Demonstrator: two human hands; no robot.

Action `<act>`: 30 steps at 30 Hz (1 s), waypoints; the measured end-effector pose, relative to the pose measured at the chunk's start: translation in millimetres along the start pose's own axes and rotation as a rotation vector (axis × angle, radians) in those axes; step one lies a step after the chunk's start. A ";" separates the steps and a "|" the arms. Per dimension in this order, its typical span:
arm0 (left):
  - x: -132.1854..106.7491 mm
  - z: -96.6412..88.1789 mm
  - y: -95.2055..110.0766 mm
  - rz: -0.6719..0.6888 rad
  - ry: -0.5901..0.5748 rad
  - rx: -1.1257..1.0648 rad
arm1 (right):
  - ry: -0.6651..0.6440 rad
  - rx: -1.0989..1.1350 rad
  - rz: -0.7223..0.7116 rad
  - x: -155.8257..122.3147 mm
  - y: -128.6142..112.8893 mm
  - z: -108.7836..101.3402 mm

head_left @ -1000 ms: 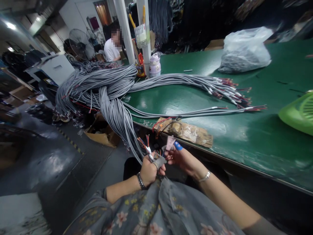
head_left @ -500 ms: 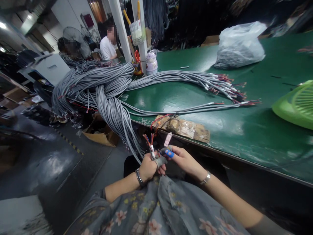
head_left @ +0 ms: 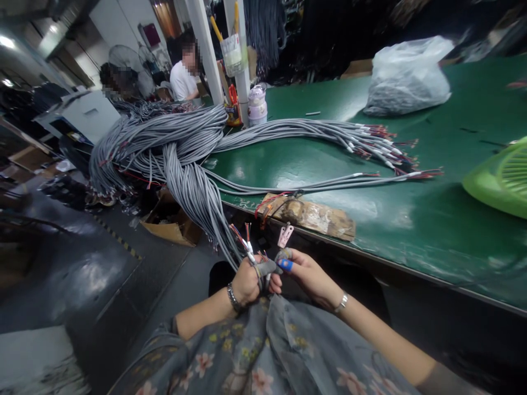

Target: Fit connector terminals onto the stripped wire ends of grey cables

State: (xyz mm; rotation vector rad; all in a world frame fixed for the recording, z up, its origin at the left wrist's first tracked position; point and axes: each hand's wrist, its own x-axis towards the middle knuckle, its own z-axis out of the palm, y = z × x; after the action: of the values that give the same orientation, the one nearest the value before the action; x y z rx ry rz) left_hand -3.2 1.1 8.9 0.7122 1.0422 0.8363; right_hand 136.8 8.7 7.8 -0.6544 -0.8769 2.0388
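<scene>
Left hand (head_left: 247, 282): fingers (head_left: 265, 267) closed tight round the end of one grey cable (head_left: 225, 241), thumb in a grey cot. Its stripped coloured wires (head_left: 244, 237) fanned up above the fist, just off the near edge of the surface (head_left: 329, 159). Right hand (head_left: 307, 274): fingers narrow, the blue-capped tip touching the left thumb at the wire roots. We couldn't tell if it gripped a strand.

We judged the step as sorting or separating the wire ends. The next move would call for a fine pinch on one strand, with the left fist steady.

A small pink tag (head_left: 285, 235) showed just above the right hand; whether held, unclear. A wooden block (head_left: 313, 214) sat on the near edge. The cable bundle (head_left: 189, 181) spilled over the near-left corner. A plastic bag (head_left: 407, 77) lay toward the far edge, a green fan (head_left: 500, 184) at the right edge.
</scene>
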 end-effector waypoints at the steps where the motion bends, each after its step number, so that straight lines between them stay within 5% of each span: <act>1: 0.3 -1.9 -0.7 -0.015 -0.018 -0.011 | -0.025 0.019 0.011 0.9 2.1 -1.9; 6: 1.4 -5.2 -3.8 -0.089 -0.079 -0.019 | -0.058 0.032 0.095 8.5 8.1 -5.7; 11: -0.9 0.2 -3.3 -0.005 0.096 0.004 | 0.225 -0.012 0.025 12.5 5.5 -10.5; 15: -2.4 2.6 -0.8 0.064 0.194 0.008 | 0.300 0.058 0.053 9.5 5.3 -21.4; 30: 7.6 20.3 14.6 0.048 0.141 -0.021 | 0.361 0.152 0.012 32.6 -14.2 -23.1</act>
State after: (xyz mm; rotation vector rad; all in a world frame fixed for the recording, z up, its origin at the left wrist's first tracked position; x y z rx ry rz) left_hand 14.1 12.7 24.6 0.6699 1.1443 0.9490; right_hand 141.9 50.0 -0.3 -0.9069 -0.5043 1.8942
